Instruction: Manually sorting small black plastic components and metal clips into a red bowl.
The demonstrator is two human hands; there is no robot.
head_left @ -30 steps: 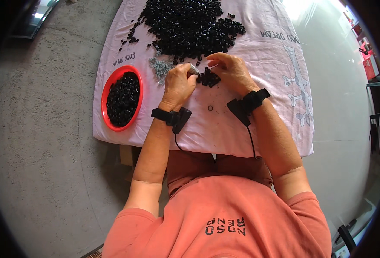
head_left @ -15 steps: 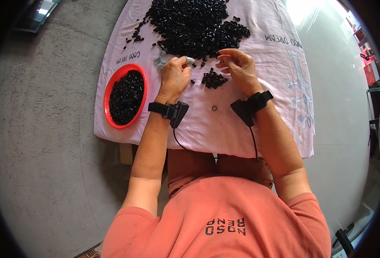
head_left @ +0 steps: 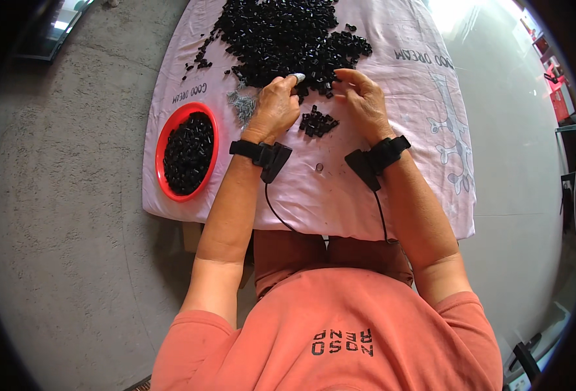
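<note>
A pale pink cloth (head_left: pixel 366 195) covers the small table, and I describe all places from this cloth. On its far part lies a big heap of small black pieces (head_left: pixel 281 36), spread loose, probably so that single pieces are easy to pull out. Near the middle of the cloth, between the two hands, sits a small cluster of black pieces (head_left: pixel 318 122), kept apart from the big heap, maybe as a portion already taken aside. On the left edge of the cloth stands a red bowl (head_left: pixel 163 146), nearly full of the same black pieces, within easy reach of the left arm. Just left of the left hand lies a small grey tangle, maybe thin metal parts (head_left: pixel 241 104); the view is too small to be sure. The left hand (head_left: pixel 276 107) is curled, its fingers bent toward the near edge of the heap, and the fingertip seems to wear a pale cover; if it pinches a piece I cannot tell. The right hand (head_left: pixel 364 104) is half open, fingers loosely bent and touching the heap's near edge, with nothing clearly held. Both wrists carry a black strap with a small device and a cable.
</note>
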